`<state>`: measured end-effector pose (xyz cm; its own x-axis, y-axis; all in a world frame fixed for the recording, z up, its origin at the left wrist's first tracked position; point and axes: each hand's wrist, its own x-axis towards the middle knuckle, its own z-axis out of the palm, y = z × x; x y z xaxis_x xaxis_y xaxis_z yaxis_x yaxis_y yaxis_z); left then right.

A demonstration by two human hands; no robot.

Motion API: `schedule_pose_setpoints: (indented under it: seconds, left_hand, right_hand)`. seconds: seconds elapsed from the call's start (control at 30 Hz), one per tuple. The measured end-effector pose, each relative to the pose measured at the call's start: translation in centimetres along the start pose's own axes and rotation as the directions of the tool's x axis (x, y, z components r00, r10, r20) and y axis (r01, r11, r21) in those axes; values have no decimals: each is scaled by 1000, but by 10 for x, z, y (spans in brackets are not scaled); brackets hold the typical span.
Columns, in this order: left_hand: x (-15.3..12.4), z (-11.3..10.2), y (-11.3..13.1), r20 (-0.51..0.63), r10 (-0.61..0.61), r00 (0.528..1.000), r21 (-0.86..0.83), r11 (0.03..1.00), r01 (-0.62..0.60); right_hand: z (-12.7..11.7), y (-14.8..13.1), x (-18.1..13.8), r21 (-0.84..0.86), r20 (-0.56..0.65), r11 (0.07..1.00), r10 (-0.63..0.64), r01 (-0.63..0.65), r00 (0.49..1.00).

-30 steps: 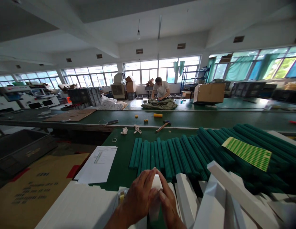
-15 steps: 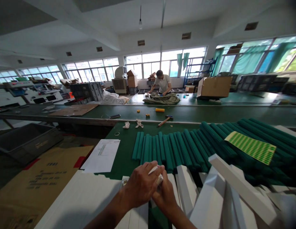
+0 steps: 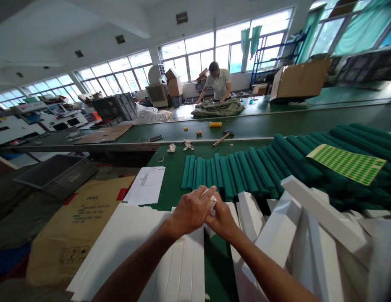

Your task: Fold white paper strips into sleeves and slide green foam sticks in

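Note:
My left hand [image 3: 189, 212] curls over the far end of a narrow white box [image 3: 212, 203], and my right hand [image 3: 223, 216] grips that end from the right. The fingers of both hands are closed together and cover most of the box. Below the hands lie flat white box blanks [image 3: 179, 268] on the left. To the right, long white boxes [image 3: 279, 230] are heaped at various angles. A row of dark green ribbed rolls [image 3: 228, 172] lies just beyond my hands.
Printed papers [image 3: 146, 184] lie on the left. A sheet of green stickers [image 3: 346, 163] rests on the rolls. Farther off are a hammer [image 3: 222, 138] and a yellow cylinder [image 3: 215, 124]. A co-worker [image 3: 219, 84] bends over dark fabric. A grey bin [image 3: 56, 174] stands left on the floor.
The view has tilted down and rolled, so the bench things appear higher. Both hands stay closed together at the end of the white box.

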<state>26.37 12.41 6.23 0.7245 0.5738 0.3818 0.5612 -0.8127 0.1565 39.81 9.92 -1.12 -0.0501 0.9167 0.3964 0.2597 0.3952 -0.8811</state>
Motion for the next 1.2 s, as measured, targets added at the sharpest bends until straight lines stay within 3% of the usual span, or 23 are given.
schedule_pose_setpoints:
  seconds: [0.13,0.27,0.53,0.83,0.93,1.0,1.07,1.1,1.17,1.2]
  left_hand:
    - [4,-8,5,46,57,997,130,990,-63]
    - [1,-3,7,61,121,991,166,977,-130]
    - [-10,23,10,-63,78,995,298,953,-55]
    - [-31,30,5,-148,69,987,166,985,-44]
    - [-41,30,2,-197,74,978,129,990,-49]
    - [-52,31,3,-231,66,971,110,993,-41]
    - [-64,31,4,-259,57,964,85,996,-36]
    - [-69,32,5,-275,55,960,70,997,-37]
    - [-77,31,5,-300,48,953,38,999,-39]
    - [-79,30,4,-305,44,951,20,999,-40]
  right_hand:
    - [-3,-2,2,78,59,994,-80,75,995]
    - [-4,-1,2,125,102,988,-99,86,990]
    - [-6,7,1,155,137,981,-140,118,981]
    - [2,0,-11,105,156,992,-86,70,984]
    - [-11,5,-10,167,314,983,-122,72,942]
    - [-27,20,-3,275,505,962,-140,-5,852]
    - [-43,47,10,256,612,952,-26,-166,790]
    - [-48,64,19,149,592,960,104,-236,799]
    - [-50,100,36,-192,377,923,383,-333,843]
    - [-46,117,44,-338,258,868,456,-363,852]
